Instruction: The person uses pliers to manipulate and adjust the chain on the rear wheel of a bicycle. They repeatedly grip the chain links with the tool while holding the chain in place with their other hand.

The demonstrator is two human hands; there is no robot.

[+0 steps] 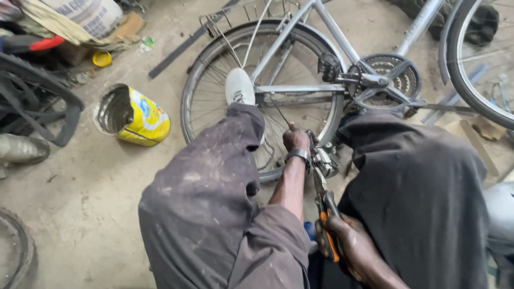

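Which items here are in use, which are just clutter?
In use: pliers in right hand; left hand at the rear wheel of the bicycle.
Clutter: yellow tin, yellow lid, sack, loose tyre.

The pliers' [323,200] tips are hidden behind the left hand [296,140].

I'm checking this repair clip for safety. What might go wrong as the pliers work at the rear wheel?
The left hand sits right beside the tip of the pliers, so a slip may pinch or jab it. The right hand grips far back on the orange handles, so the tip may wander. The bicycle lies loose on the floor and may shift.
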